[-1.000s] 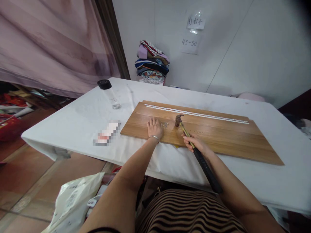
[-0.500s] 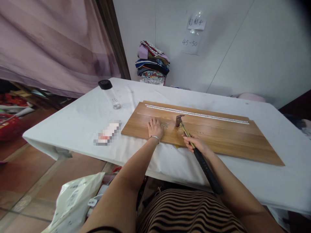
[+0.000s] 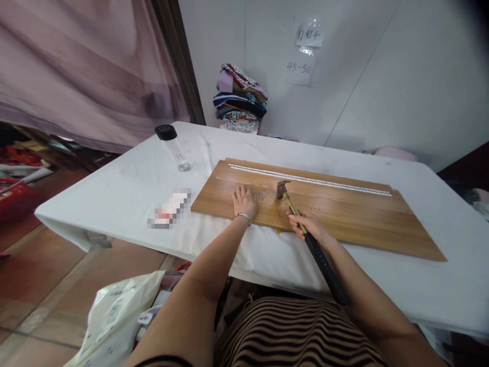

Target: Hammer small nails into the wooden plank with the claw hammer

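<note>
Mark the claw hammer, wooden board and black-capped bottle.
Claw hammer [image 3: 321, 261]: head view, on its black handle grip.
Wooden board [image 3: 347, 216]: head view, on its bare top face.
Black-capped bottle [image 3: 175, 150]: head view, on its clear body.

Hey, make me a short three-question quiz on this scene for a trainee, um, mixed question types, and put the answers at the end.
1. Which hand grips the hammer?
2. True or false: the black-capped bottle stands on the white-covered table, off the wooden board.
3. Which of these is nearest to the left hand? A) the bottle, B) the loose nails, C) the stack of clothes.

Key:
1. The right hand, closed around its handle.
2. True.
3. B, the nails lie on the board right beside that hand.
</note>
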The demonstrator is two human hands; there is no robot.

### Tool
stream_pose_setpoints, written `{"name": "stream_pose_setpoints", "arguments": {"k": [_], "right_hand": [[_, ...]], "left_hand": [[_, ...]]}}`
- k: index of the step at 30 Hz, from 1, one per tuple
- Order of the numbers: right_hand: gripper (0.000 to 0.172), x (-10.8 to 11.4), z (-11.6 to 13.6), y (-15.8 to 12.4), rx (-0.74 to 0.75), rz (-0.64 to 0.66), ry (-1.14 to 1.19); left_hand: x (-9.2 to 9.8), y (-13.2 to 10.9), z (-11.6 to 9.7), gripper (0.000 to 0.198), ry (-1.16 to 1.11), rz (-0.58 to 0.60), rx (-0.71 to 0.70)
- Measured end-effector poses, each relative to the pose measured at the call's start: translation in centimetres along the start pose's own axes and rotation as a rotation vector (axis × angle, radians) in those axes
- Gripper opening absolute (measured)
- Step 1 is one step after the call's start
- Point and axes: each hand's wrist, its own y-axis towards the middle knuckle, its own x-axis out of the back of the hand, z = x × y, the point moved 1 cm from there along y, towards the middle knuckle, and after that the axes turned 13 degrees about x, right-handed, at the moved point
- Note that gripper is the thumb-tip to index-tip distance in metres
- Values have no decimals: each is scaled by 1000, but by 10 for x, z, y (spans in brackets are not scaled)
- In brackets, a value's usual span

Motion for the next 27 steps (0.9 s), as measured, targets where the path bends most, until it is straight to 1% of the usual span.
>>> {"name": "stream_pose_setpoints", "arguments": {"k": [7,27], "right_hand": [[50,-2,0,1,0,-7,-6],[49,-1,2,0,7,-5,-14]], "left_hand": [[1,0,-1,52,-22,-9,1],[0,0,0,52,-31,-2,0]]}}
